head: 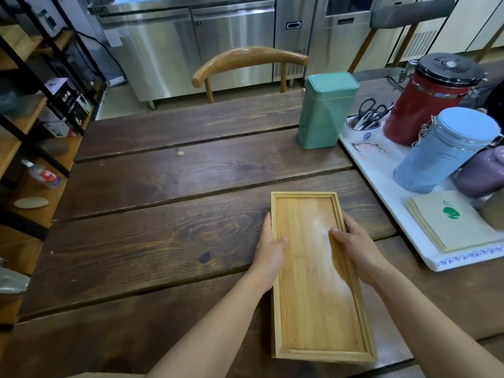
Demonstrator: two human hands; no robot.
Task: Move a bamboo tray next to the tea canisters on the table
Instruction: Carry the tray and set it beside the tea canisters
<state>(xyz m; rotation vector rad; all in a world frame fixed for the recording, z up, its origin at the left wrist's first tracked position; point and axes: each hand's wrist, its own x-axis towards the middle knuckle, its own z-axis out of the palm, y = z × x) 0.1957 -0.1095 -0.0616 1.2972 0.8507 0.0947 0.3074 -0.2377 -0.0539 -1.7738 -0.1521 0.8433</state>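
Observation:
A long, shallow bamboo tray (316, 301) sits lengthwise in front of me over the dark wooden table (163, 186). My left hand (268, 249) grips its left rim, thumb inside the tray. My right hand (354, 246) grips the right rim, thumb resting on the tray floor. Whether the tray rests on the table or is lifted slightly, I cannot tell. The tea canisters stand further back on the right: a green square tin (326, 110) on the table, plus a red jar (428, 102) and a pale blue canister (441, 154) on a white tray (381, 181).
The white tray also holds a cup with scissors (364, 124), a purple jar (482, 173) and a stack of napkins (447, 219). A wooden chair (245, 64) stands behind the table. Black-framed shelves (35, 118) fill the left side. Steel counters line the back.

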